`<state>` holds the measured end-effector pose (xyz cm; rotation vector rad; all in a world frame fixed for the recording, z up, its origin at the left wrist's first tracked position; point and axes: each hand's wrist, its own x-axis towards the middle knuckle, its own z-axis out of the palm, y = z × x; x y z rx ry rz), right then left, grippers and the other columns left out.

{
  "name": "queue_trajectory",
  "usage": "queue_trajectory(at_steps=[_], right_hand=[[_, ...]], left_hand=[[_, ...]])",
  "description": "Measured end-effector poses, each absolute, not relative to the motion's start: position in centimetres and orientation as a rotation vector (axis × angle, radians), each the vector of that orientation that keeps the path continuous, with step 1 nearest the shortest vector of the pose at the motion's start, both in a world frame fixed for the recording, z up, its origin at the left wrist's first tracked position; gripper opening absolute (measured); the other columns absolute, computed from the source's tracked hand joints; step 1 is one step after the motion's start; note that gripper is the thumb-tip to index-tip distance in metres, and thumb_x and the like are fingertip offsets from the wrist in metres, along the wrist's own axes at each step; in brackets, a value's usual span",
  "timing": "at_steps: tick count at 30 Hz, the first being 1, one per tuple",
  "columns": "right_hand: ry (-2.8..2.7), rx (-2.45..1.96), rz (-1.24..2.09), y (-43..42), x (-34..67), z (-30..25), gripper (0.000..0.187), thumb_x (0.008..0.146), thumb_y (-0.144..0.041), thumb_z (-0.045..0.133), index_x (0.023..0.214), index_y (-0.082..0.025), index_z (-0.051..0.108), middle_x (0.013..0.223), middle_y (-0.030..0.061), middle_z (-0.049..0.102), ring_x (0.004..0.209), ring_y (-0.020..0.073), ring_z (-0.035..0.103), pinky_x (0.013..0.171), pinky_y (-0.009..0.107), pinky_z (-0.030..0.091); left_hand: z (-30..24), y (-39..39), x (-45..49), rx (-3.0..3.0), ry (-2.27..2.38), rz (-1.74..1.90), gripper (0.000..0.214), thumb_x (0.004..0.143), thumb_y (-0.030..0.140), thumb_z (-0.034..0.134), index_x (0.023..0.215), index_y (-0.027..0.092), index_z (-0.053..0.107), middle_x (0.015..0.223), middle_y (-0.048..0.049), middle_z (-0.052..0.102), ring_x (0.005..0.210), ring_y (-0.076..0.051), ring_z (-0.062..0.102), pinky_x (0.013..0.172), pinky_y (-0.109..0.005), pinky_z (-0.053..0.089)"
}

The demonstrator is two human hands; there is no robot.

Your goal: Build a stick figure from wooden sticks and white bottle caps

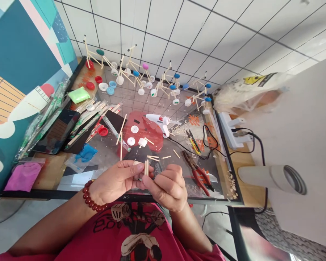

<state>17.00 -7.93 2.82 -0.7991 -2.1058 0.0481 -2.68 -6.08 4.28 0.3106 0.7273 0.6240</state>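
Observation:
In front of my chest, my left hand (116, 179) pinches two short pieces of wooden stick (146, 168) held upright side by side. The thumb and fingertips of my right hand (170, 186) close on the lower end of these pieces, its other fingers curled in. More cut stick pieces (153, 158) lie just beyond my hands. A white bottle cap (142, 142) with stick bits against it and two round white caps (130, 141) are near a white glue gun (159, 121), which lies on a translucent red sheet (149, 139).
Bicycle-like stick-and-cap models (154, 85) line the far edge. Red-handled pliers (198, 174) and yellow-black cutters (193, 141) lie at right, beside the glue gun's cord. A phone (57, 132), wrapped chopsticks (81, 123) and clay bags (24, 175) occupy the left. A power strip (232, 130) sits right.

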Motion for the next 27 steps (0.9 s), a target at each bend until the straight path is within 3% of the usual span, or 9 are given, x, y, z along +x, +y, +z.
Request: queue_trajectory(at_steps=[4, 9, 17, 22, 24, 27], right_hand=[[-2.116, -0.784, -0.023, -8.0, 16.6, 2.3, 0.036, 0.086, -0.02, 0.074, 0.117, -0.037, 0.069, 0.076, -0.002, 0.063, 0.069, 0.0151, 0.06, 0.069, 0.034, 0.052], [-1.894, -1.009, 0.177, -7.8, 16.1, 1.8, 0.056, 0.083, -0.039, 0.078, 0.134, -0.032, 0.056, 0.088, 0.0029, 0.063, 0.075, 0.019, 0.062, 0.069, 0.039, 0.055], [-1.831, -1.044, 0.25, -7.9, 15.8, 0.8, 0.053, 0.081, -0.031, 0.081, 0.131, -0.03, 0.06, 0.094, 0.0048, 0.067, 0.081, 0.0201, 0.064, 0.073, 0.038, 0.054], [-1.685, -1.125, 0.664, -7.7, 15.9, 1.1, 0.063, 0.077, -0.049, 0.082, 0.132, -0.027, 0.06, 0.093, 0.0036, 0.065, 0.082, 0.0185, 0.061, 0.075, 0.035, 0.054], [-1.527, -1.139, 0.905, -7.4, 15.9, 1.4, 0.055, 0.082, -0.058, 0.073, 0.124, -0.025, 0.065, 0.088, 0.0022, 0.062, 0.078, 0.0163, 0.06, 0.071, 0.032, 0.053], [-1.391, -1.15, 1.088, -6.8, 15.9, 1.8, 0.03, 0.086, -0.052, 0.07, 0.095, -0.024, 0.074, 0.08, 0.001, 0.062, 0.071, 0.0135, 0.059, 0.065, 0.028, 0.052]], left_hand=[[4.4, -5.8, -2.1, 0.259, 0.791, 0.723, 0.024, 0.061, 0.029, 0.092, 0.074, 0.014, 0.079, 0.074, -0.0052, 0.073, 0.063, -0.01, 0.062, 0.061, -0.02, 0.053], [3.7, -5.4, -1.6, 0.394, 0.88, 0.828, 0.025, 0.066, 0.034, 0.089, 0.074, 0.013, 0.078, 0.072, -0.0074, 0.073, 0.069, -0.017, 0.068, 0.069, -0.029, 0.057], [3.6, -5.9, -0.8, 0.578, 0.984, 0.875, 0.03, 0.068, 0.041, 0.086, 0.067, 0.012, 0.076, 0.066, -0.0069, 0.071, 0.069, -0.016, 0.066, 0.064, -0.025, 0.054], [3.5, -6.3, -1.1, 0.754, 1.108, 0.895, 0.029, 0.072, 0.043, 0.083, 0.082, 0.015, 0.08, 0.073, -0.0078, 0.075, 0.066, -0.018, 0.067, 0.061, -0.026, 0.053], [3.7, -6.4, -1.2, 0.832, 1.123, 0.846, 0.027, 0.072, 0.042, 0.082, 0.085, 0.018, 0.081, 0.074, -0.0073, 0.077, 0.07, -0.02, 0.07, 0.065, -0.028, 0.056], [3.9, -6.4, -1.1, 0.934, 1.081, 0.8, 0.021, 0.073, 0.039, 0.082, 0.08, 0.02, 0.081, 0.075, -0.0059, 0.077, 0.074, -0.021, 0.072, 0.071, -0.028, 0.058]])
